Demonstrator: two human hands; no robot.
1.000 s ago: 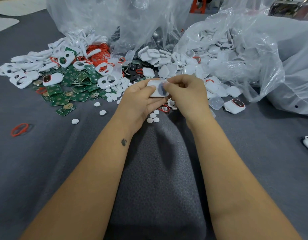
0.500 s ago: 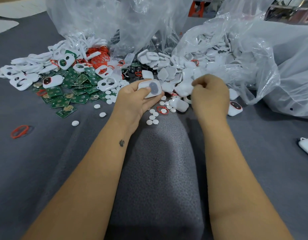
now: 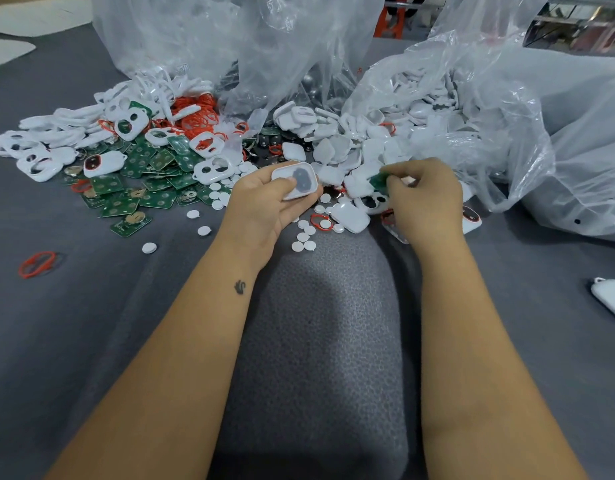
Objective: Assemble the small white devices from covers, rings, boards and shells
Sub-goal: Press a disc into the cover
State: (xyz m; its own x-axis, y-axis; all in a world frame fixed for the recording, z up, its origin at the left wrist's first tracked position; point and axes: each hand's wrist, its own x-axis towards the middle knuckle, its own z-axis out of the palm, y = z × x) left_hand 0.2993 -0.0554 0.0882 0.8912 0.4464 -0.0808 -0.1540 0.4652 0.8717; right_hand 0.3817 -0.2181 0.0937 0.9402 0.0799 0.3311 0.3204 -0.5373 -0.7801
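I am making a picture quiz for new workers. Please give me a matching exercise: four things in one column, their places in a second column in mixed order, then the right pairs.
Things
1. white cover
2. green board
3. loose red ring
4. finished device

Places
A. alone on the cloth, far left
B. in the left hand
C. at the right edge
D. pinched by the right hand

Pairs: 1-B, 2-D, 3-A, 4-C

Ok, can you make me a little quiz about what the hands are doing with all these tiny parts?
1. True or false: the left hand holds a white shell.
2. What colour is the piece pinched by the right hand? A) red B) green C) black
3. Fill in: the lone red ring lies on the grey ____, apart from the pile.

Key: 1 true. 2 B, a green board. 3 cloth.
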